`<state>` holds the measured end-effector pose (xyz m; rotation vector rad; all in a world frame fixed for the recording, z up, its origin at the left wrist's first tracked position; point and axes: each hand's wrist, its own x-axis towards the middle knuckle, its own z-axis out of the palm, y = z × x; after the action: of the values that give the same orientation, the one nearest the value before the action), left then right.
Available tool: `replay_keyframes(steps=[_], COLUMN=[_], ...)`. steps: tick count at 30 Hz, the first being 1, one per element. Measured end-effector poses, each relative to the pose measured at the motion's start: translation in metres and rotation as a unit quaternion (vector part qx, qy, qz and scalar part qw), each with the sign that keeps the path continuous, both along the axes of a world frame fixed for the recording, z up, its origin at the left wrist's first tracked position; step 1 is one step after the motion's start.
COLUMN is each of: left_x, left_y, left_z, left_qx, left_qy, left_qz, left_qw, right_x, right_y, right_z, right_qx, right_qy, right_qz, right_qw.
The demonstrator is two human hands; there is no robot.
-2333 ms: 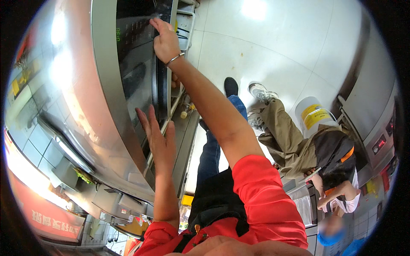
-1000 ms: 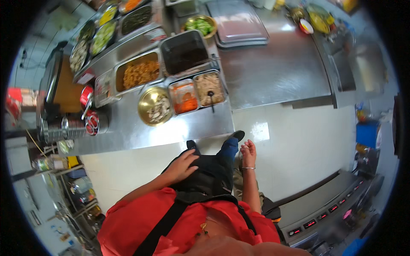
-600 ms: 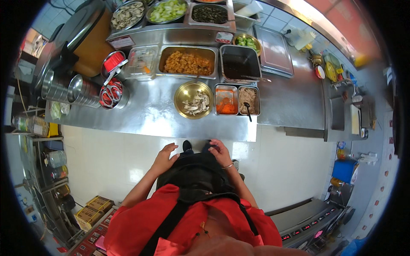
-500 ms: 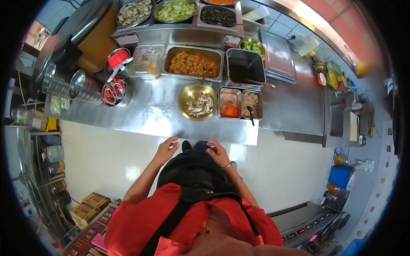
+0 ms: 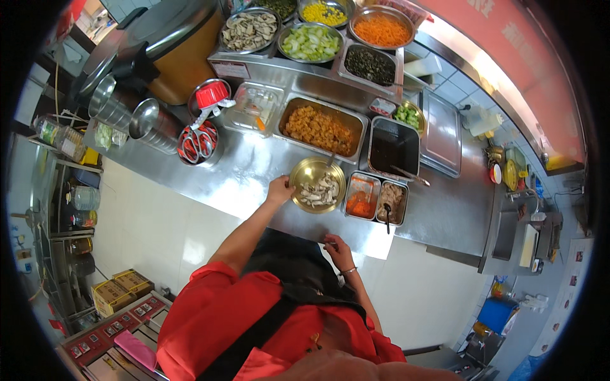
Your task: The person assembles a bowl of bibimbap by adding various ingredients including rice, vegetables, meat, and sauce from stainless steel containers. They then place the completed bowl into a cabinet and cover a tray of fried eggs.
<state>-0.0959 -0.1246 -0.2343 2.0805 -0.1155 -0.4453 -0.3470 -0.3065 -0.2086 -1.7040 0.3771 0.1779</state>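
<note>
At the counter's front, a gold-coloured metal bowl [image 5: 304, 170] holds sliced pale mushrooms [image 5: 323, 189]. My left hand [image 5: 279, 190] is closed on its left rim. By the counter's front edge hangs my right hand [image 5: 338, 252], fingers loosely bent and apart, with nothing in them. Just right of the bowl stand two small steel containers, one with chopped orange food [image 5: 361, 204], the other with pale shredded meat [image 5: 393, 197] and a black spoon [image 5: 387, 219].
Behind the bowl are a steel pan of orange-brown chopped food [image 5: 318, 130] and a dark sauce pan [image 5: 395, 149] with a utensil. Scissors [image 5: 198, 145] stand in a pot at left, beside stacked metal cups [image 5: 152, 124]. Vegetable bowls line the raised shelf [image 5: 318, 82].
My left hand has moved forward from above the counter edge and taken hold of the gold bowl's rim. My right hand stays near the edge. The view has turned and shifted.
</note>
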Motion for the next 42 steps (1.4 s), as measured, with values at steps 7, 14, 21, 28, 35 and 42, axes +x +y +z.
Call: replay_keyframes(steps=[7, 14, 21, 28, 35, 42], left_x=[-0.001, 0.008, 0.015, 0.025, 0.038, 0.040], left_y=[0.006, 0.075, 0.164, 0.159, 0.139, 0.140], left_z=[-0.041, 0.028, 0.089, 0.106, 0.135, 0.131], left_qx=[-0.087, -0.134, -0.120, -0.157, -0.150, -0.169], left_qy=[0.104, 0.058, 0.168, 0.212, 0.194, 0.184], left_qz=[0.052, -0.123, -0.186, -0.218, -0.294, -0.328], left_qw=[0.989, 0.982, 0.961, 0.940, 0.924, 0.911], right_x=[0.035, 0.075, 0.118, 0.113, 0.112, 0.125], right_y=[0.020, 0.077, 0.129, 0.146, 0.161, 0.168], right_z=[0.020, 0.021, 0.041, 0.045, 0.052, 0.083], right_qx=[-0.036, 0.000, -0.141, -0.171, -0.198, -0.170], right_qy=[0.014, 0.008, -0.101, -0.038, -0.053, -0.076], right_qz=[-0.016, -0.010, -0.041, -0.084, -0.104, -0.098], right_qw=[0.999, 1.000, 0.984, 0.981, 0.973, 0.978])
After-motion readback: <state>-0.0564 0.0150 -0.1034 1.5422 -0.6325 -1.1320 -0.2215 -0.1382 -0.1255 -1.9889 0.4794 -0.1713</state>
